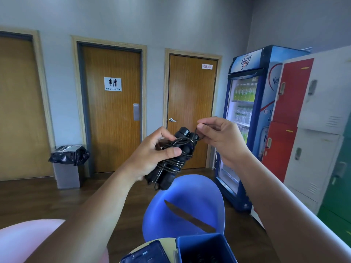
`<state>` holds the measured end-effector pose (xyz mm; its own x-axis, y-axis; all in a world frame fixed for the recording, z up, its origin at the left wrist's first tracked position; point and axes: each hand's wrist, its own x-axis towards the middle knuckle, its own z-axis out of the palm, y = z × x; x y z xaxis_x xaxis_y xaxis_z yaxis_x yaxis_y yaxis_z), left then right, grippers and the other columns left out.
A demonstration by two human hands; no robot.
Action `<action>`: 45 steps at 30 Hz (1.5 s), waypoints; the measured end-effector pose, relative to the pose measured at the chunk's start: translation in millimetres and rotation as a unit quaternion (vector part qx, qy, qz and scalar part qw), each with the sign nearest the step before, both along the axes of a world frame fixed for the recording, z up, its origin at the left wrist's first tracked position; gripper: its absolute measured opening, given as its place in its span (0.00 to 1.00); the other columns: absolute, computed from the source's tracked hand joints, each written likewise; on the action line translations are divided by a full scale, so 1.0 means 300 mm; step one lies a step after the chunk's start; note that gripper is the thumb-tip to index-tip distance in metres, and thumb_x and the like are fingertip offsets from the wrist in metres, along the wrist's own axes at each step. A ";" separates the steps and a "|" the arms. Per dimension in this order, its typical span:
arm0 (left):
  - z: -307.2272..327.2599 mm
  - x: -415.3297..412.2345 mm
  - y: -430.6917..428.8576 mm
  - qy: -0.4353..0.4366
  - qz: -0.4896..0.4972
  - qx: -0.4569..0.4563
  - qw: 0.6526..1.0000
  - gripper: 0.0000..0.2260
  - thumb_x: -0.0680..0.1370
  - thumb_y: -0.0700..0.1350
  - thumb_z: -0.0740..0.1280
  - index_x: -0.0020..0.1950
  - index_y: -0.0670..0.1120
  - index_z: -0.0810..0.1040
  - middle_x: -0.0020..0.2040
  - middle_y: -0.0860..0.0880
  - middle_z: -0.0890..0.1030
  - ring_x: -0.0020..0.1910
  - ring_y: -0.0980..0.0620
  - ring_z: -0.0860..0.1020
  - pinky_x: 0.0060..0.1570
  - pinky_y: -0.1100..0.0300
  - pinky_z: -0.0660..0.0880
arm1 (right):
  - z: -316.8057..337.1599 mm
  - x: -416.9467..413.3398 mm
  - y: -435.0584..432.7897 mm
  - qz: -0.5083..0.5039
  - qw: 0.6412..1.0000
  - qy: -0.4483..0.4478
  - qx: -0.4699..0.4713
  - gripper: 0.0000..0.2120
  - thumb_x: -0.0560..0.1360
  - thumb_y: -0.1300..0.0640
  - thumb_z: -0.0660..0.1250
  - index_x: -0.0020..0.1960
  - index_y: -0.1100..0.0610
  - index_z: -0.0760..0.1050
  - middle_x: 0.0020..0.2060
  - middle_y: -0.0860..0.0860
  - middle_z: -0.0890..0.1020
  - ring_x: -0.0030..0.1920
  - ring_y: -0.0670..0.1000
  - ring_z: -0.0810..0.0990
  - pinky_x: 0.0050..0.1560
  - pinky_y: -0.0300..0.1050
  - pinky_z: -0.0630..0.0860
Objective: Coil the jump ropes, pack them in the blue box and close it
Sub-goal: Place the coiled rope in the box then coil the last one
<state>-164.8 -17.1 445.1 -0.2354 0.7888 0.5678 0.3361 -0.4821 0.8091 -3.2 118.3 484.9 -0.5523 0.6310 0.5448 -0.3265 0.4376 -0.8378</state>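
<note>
1 rope [171, 165]: 2 black handles [183, 133] side by side, thin glossy cord wound round them. Frame centre: left grip [152, 156] clasps the bundle, right grip [222, 141] pinches a cord loop at its top (upper right). 1 blue plastic box [205, 247], open, bottom edge; lid [144, 253] to its left.

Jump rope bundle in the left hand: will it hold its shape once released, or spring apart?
Likely stiff at the core: the jump rope bundle is cord wound round thick handles. The thin, glossy cord looks springy, so the end pinched by the right hand may unwind unless tucked. Probably light: the left hand grips it without visible strain.
</note>
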 end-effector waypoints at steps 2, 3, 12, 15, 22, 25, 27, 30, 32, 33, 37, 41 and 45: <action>-0.001 0.002 -0.007 0.011 -0.003 0.001 1.000 0.08 0.69 0.47 0.77 0.42 0.55 0.79 0.44 0.51 0.84 0.42 0.51 0.83 0.41 0.59 0.79 | -0.011 -0.004 -0.007 0.034 0.999 0.004 -0.027 0.03 0.79 0.64 0.67 0.51 0.61 0.79 0.45 0.56 0.84 0.41 0.47 0.83 0.42 0.39 0.81; -0.002 0.002 -0.012 0.009 -0.006 0.001 1.000 0.08 0.69 0.48 0.76 0.42 0.55 0.79 0.44 0.51 0.84 0.42 0.50 0.83 0.40 0.58 0.79 | -0.013 -0.005 -0.009 0.054 0.998 -0.002 -0.041 0.02 0.79 0.63 0.67 0.51 0.61 0.78 0.47 0.56 0.85 0.42 0.47 0.84 0.42 0.39 0.81; -0.033 -0.004 -0.053 -0.002 -0.011 0.022 1.000 0.06 0.71 0.48 0.74 0.43 0.54 0.78 0.43 0.47 0.84 0.41 0.46 0.84 0.40 0.53 0.80 | -0.001 -0.022 -0.025 0.114 0.986 -0.093 -0.074 0.04 0.81 0.62 0.64 0.49 0.59 0.78 0.38 0.52 0.84 0.38 0.49 0.81 0.41 0.41 0.80; -0.036 0.003 -0.057 0.005 -0.003 0.030 1.000 0.06 0.71 0.49 0.74 0.44 0.54 0.78 0.43 0.46 0.84 0.42 0.43 0.84 0.41 0.50 0.80 | -0.005 -0.037 -0.024 0.151 0.970 -0.105 -0.160 0.06 0.81 0.61 0.64 0.46 0.58 0.78 0.35 0.51 0.83 0.34 0.47 0.79 0.35 0.38 0.77; -0.022 0.017 -0.061 -0.006 0.028 0.081 0.996 0.06 0.70 0.49 0.74 0.42 0.55 0.78 0.45 0.52 0.84 0.44 0.49 0.82 0.44 0.53 0.80 | -0.046 -0.079 -0.033 0.170 0.948 -0.093 -0.253 0.12 0.83 0.64 0.59 0.44 0.59 0.78 0.30 0.51 0.79 0.29 0.45 0.74 0.29 0.36 0.74; -0.015 0.024 -0.055 -0.025 0.045 0.106 0.993 0.06 0.69 0.50 0.74 0.42 0.56 0.79 0.44 0.51 0.83 0.43 0.48 0.82 0.44 0.49 0.80 | -0.086 -0.109 -0.048 0.164 0.947 -0.097 -0.260 0.15 0.83 0.63 0.59 0.40 0.57 0.76 0.28 0.49 0.77 0.28 0.45 0.71 0.29 0.37 0.71; -0.011 0.029 -0.054 -0.035 0.056 0.115 0.991 0.06 0.70 0.50 0.75 0.42 0.55 0.79 0.44 0.49 0.83 0.42 0.46 0.82 0.43 0.45 0.80 | -0.090 -0.118 -0.055 0.155 0.949 -0.095 -0.257 0.15 0.83 0.63 0.59 0.39 0.57 0.76 0.28 0.49 0.76 0.28 0.45 0.70 0.29 0.37 0.71; -0.010 0.040 -0.046 -0.063 0.079 0.131 0.986 0.07 0.71 0.47 0.75 0.45 0.53 0.78 0.44 0.49 0.83 0.41 0.44 0.83 0.40 0.44 0.82 | -0.084 -0.131 -0.073 0.139 0.951 -0.086 -0.263 0.13 0.83 0.61 0.60 0.41 0.57 0.76 0.29 0.50 0.77 0.28 0.45 0.72 0.28 0.37 0.71; -0.014 0.039 -0.035 -0.076 0.107 0.139 0.982 0.09 0.73 0.47 0.75 0.50 0.53 0.78 0.45 0.51 0.83 0.42 0.46 0.83 0.42 0.43 0.82 | -0.086 -0.148 -0.089 0.115 0.955 -0.070 -0.264 0.13 0.83 0.61 0.61 0.42 0.57 0.77 0.29 0.50 0.79 0.29 0.46 0.74 0.29 0.37 0.72; -0.013 0.037 -0.029 -0.084 0.118 0.132 0.981 0.11 0.75 0.45 0.74 0.54 0.54 0.76 0.45 0.52 0.83 0.44 0.47 0.83 0.43 0.43 0.82 | -0.088 -0.159 -0.098 0.096 0.960 -0.061 -0.254 0.13 0.83 0.61 0.60 0.42 0.57 0.77 0.30 0.50 0.80 0.31 0.47 0.75 0.31 0.38 0.73; -0.004 0.035 -0.006 -0.050 0.196 0.094 0.975 0.19 0.80 0.47 0.71 0.68 0.57 0.71 0.53 0.56 0.83 0.54 0.57 0.82 0.55 0.57 0.79 | -0.114 -0.212 -0.157 0.011 0.975 -0.017 -0.219 0.18 0.84 0.51 0.56 0.49 0.58 0.82 0.43 0.56 0.86 0.45 0.52 0.84 0.49 0.49 0.81; -0.008 0.073 0.021 -0.028 0.246 0.074 0.966 0.13 0.83 0.54 0.64 0.66 0.54 0.75 0.56 0.59 0.81 0.53 0.67 0.79 0.48 0.73 0.73 | -0.151 -0.264 -0.226 -0.048 0.981 0.025 -0.185 0.26 0.78 0.31 0.50 0.56 0.46 0.79 0.57 0.50 0.82 0.58 0.51 0.81 0.62 0.55 0.76; -0.021 0.098 0.024 -0.096 0.224 0.031 0.969 0.21 0.84 0.61 0.50 0.72 0.56 0.72 0.60 0.67 0.72 0.59 0.72 0.70 0.60 0.72 0.63 | -0.179 -0.271 -0.219 -0.093 0.992 0.024 -0.076 0.20 0.81 0.35 0.49 0.51 0.44 0.74 0.56 0.49 0.79 0.58 0.47 0.78 0.64 0.51 0.73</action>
<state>-135.5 -9.8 438.9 -0.6524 0.5495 0.5220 0.3686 -0.3717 0.8520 -84.5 52.6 431.2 -0.3937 0.7962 0.4595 -0.2937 0.3647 -0.8836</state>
